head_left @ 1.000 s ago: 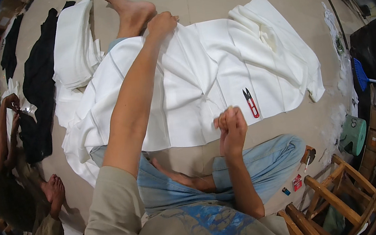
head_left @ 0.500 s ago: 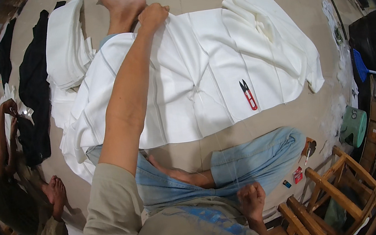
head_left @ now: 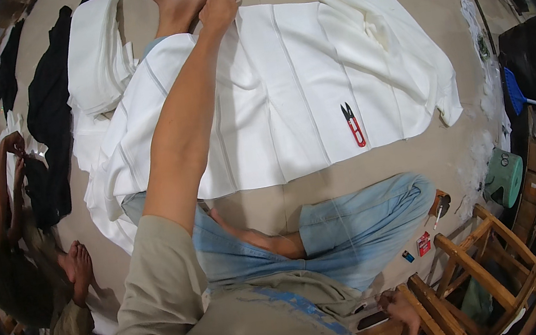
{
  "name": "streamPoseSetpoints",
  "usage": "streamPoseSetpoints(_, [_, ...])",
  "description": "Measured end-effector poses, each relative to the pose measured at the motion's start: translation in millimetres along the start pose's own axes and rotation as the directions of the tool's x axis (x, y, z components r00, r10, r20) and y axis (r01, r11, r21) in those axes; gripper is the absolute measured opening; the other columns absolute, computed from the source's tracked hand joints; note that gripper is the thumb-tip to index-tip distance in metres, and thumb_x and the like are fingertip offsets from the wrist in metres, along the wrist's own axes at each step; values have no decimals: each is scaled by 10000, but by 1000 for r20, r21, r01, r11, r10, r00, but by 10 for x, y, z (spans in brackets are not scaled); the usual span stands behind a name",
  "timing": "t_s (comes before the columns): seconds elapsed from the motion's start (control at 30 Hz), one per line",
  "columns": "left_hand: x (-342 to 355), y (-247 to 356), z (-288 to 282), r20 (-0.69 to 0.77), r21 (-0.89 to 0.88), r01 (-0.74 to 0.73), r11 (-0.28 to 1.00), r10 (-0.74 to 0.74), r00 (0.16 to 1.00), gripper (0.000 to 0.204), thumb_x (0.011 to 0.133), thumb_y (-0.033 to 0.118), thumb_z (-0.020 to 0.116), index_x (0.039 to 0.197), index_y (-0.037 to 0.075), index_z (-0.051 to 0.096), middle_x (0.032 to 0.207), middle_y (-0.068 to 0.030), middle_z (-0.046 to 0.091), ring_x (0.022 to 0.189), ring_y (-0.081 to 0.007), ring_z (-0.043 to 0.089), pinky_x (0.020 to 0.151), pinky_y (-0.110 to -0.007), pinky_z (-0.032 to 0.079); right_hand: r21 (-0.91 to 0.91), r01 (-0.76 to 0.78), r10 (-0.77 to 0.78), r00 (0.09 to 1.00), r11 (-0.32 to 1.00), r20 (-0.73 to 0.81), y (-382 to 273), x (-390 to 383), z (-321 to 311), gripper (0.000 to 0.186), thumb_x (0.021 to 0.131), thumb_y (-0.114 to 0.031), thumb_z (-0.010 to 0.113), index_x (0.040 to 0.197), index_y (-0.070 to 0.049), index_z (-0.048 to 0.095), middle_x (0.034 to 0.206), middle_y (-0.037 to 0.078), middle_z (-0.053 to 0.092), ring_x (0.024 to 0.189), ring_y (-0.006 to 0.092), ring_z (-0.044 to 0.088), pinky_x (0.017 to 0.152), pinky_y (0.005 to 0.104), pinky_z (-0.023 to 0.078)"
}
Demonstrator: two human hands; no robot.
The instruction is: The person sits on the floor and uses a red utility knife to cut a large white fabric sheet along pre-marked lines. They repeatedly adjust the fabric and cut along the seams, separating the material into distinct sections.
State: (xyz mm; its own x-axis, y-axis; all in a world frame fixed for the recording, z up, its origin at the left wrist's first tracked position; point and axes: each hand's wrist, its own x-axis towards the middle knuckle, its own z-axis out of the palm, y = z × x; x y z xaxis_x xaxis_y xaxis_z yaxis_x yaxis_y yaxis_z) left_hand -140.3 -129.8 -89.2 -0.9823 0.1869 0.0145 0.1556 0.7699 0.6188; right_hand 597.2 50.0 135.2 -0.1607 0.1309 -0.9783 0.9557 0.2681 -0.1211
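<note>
My left hand (head_left: pixel 219 11) is closed on the top edge of a white seamed cloth (head_left: pixel 294 84) spread on the floor, beside a bare foot (head_left: pixel 180 7). My right hand (head_left: pixel 395 307), at the lower right beside the wooden stool, has curled fingers; what they hold is hard to make out. A faint thread (head_left: pixel 347 238) runs over the jeans toward it. Red-handled thread snips (head_left: pixel 355 128) lie on the cloth. My bent leg in light jeans (head_left: pixel 374 215) is below the cloth.
Left are folded white fabric (head_left: pixel 93 48), black garments (head_left: pixel 55 120) and a co-worker's hands (head_left: pixel 11 149). Right are a blue dustpan (head_left: pixel 514 90), green container (head_left: pixel 502 175), wooden stools (head_left: pixel 478 272), small packets (head_left: pixel 423 243) and white scraps (head_left: pixel 472 22).
My right hand has moved from over the cloth down and right toward the stool, out past my lap. My left hand has shifted slightly up; the cloth's central bunching is flatter.
</note>
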Motion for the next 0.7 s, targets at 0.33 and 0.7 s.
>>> streamPoseSetpoints(0.33, [-3103, 364, -256, -296, -245, -191, 950, 115, 948, 678, 940, 125, 650, 1492, -93, 323, 1589, -299, 293, 1455, -467, 295, 1191, -563, 238, -91, 930, -820, 264, 356, -509, -3366, 1597, -104, 532, 890, -244, 790, 1306, 32, 609, 1273, 143, 658, 1003, 169, 642, 860, 302, 494])
streamPoseSetpoints(0.7, [-4125, 186, -35, 121, 215, 29, 976, -56, 991, 1223, 844, 737, 621, 1594, -99, 139, 1681, -300, 70, 1570, -445, -11, 1214, -659, -16, 194, 701, -695, 710, 686, -108, -4256, 2090, -519, 307, 982, -367, 637, 869, -87, 698, 788, -37, 599, 737, 74, 541, 630, 284, 419])
